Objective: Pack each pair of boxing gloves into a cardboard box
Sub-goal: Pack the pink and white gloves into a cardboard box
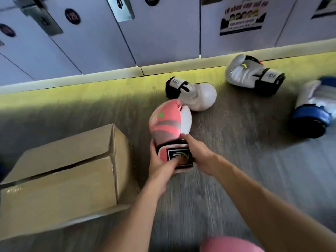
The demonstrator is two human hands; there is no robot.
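Observation:
A pink boxing glove [167, 124] with grey stripes and a white thumb is held above the floor in the middle of the view. My left hand [160, 164] grips its cuff from the left and my right hand [200, 155] grips the cuff from the right. A cardboard box [61, 175] stands to the left of the glove, its top flaps nearly closed with a narrow gap. Behind lie two white gloves with black cuffs, one near [194, 95], one further right [252, 73]. A blue and white glove [312, 113] lies at the right edge. A pink rounded shape [231, 245] shows at the bottom edge.
Grey locker doors [163, 33] with number tags line the far side, above a pale plinth. A poster [243, 17] hangs on one door. The floor [236, 142] is grey wood-look planking.

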